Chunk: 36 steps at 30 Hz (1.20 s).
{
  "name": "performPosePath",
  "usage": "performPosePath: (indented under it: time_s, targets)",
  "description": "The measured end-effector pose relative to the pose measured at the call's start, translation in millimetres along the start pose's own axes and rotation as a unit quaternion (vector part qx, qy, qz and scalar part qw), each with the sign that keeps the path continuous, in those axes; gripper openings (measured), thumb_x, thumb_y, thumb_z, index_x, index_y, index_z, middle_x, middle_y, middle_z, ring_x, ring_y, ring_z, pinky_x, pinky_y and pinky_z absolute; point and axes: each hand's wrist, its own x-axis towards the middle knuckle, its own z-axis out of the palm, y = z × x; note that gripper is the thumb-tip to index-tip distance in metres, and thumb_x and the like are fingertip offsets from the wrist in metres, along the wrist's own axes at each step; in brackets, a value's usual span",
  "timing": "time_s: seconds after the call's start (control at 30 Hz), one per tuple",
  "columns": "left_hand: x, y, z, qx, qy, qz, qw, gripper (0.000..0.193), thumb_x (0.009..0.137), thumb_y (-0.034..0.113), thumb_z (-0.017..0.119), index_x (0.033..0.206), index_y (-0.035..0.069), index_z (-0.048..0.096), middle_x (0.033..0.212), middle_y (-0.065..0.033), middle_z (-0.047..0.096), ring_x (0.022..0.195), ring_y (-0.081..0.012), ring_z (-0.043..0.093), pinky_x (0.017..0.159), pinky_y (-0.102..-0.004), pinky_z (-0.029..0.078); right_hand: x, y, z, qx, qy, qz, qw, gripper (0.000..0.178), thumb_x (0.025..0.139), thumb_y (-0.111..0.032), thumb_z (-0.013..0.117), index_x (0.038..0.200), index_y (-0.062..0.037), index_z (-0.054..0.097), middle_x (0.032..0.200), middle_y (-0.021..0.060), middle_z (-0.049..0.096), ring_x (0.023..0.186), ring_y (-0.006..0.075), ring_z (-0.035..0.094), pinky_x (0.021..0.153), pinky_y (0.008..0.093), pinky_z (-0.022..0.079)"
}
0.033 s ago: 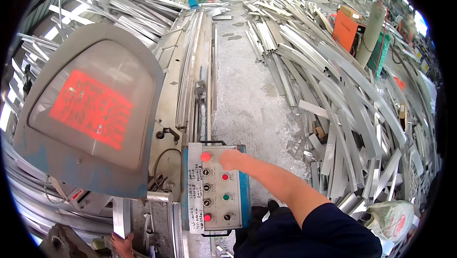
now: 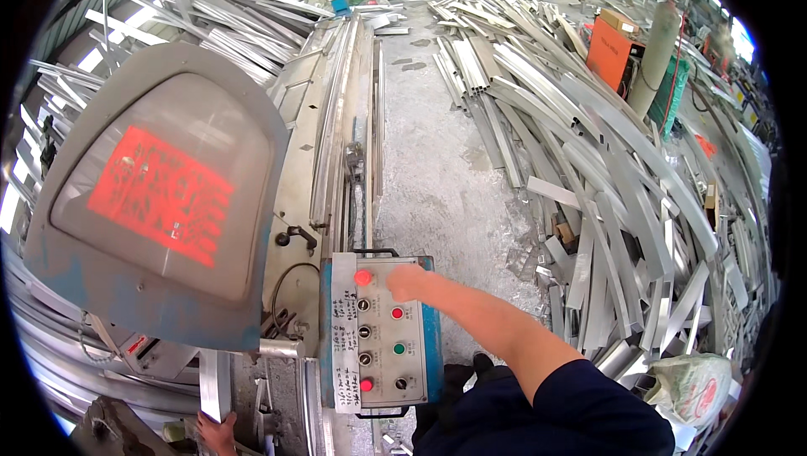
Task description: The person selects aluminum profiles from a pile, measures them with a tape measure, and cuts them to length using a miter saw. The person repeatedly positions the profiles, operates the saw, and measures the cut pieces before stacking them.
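Note:
At the lower left, my left hand [image 2: 217, 432] grips the near end of a pale aluminium profile [image 2: 215, 380], thumb on one side and fingers on the other. My right arm reaches across to a blue-sided control box [image 2: 382, 376]. On the upper right of its panel rests my right hand [image 2: 408, 283], closed, and it hides whatever lies under it. Around it are a red button [image 2: 363, 278], another red button [image 2: 398, 313], a green button [image 2: 399, 348] and several black rotary switches. A handwritten white strip [image 2: 345, 330] runs down the panel's left side.
A large grey machine guard [image 2: 269, 145] with a red-marked window stands left of the box. Beyond it stretches a long machine bed [image 2: 298, 103]. Heaps of metal profiles [image 2: 605, 170] cover the right. Farther back are an orange machine [image 2: 609, 54] and a gas cylinder [image 2: 654, 61].

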Motion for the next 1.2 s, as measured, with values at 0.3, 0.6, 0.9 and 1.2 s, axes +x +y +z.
performPosePath:
  time_s: [0.3,0.6,0.9,1.2]
  targets:
    - [6.6,-16.0,16.4,-0.1,0.02,0.047,0.994,0.115,0.045,0.05,0.084,0.143,0.006,0.043,0.13,-0.019,0.055,0.121,-0.0403,0.05,0.099,-0.0535,0.041,6.6,4.1,14.0,-0.023,0.025,-0.005,0.999,0.022,0.074,-0.018,0.055,0.081,-0.0047,0.072,0.085,0.0184,0.07,0.082,0.0372,0.068,0.073,0.0479,0.055]
    - [-8.4,7.3,-13.8,-0.016,0.014,-0.004,1.0,0.098,0.051,0.051,0.083,0.133,0.009,0.049,0.128,-0.0153,0.056,0.123,-0.0357,0.05,0.101,-0.054,0.039,3.9,19.6,-5.7,-0.022,-0.028,-0.11,0.993,0.028,0.083,-0.024,0.052,0.094,-0.0087,0.073,0.098,0.0146,0.07,0.094,0.0353,0.065,0.084,0.044,0.052]
    - [-11.6,10.6,-26.2,-0.015,-0.009,-0.021,1.0,0.1,0.051,0.051,0.083,0.137,0.011,0.049,0.129,-0.0159,0.055,0.126,-0.0331,0.047,0.106,-0.0534,0.035,-0.5,2.8,-31.7,0.038,-0.092,-0.053,0.994,0.029,0.085,-0.017,0.056,0.106,-0.0035,0.071,0.088,0.0189,0.071,0.07,0.026,0.072,0.069,0.0358,0.055]
    - [-11.5,6.1,-21.6,-0.032,0.004,-0.018,0.999,0.097,0.051,0.05,0.083,0.134,0.011,0.051,0.125,-0.0162,0.056,0.122,-0.0327,0.05,0.104,-0.0536,0.035,1.4,7.4,-27.6,0.053,-0.107,-0.02,0.993,0.03,0.085,-0.029,0.054,0.099,-0.0101,0.072,0.095,0.018,0.069,0.092,0.0381,0.065,0.082,0.0446,0.051]
